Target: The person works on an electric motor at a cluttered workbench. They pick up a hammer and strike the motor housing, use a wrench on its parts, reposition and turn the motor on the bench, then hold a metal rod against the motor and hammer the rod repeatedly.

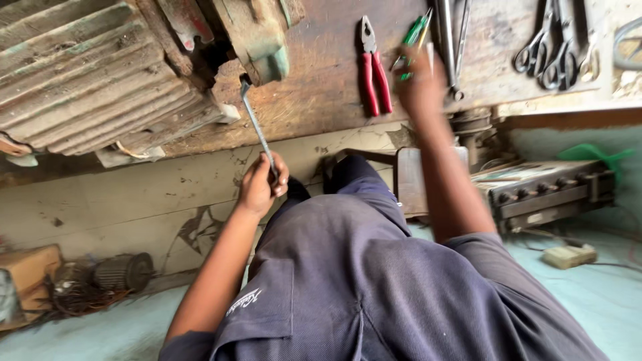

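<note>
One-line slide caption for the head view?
Left hand grips a wrench on a ribbed motor; right hand reaches toward a green screwdriver.

The left hand [262, 182] grips a wrench [257, 127] set against the ribbed motor housing [87, 73], while the right hand [420, 87] reaches the green-handled screwdriver [413, 35] beside red-handled pliers [374, 67] on the wooden workbench [314, 87].

brown cardboard box [27, 271] at lower left on the floor, small white embroidered shirt label [243, 301]
</note>
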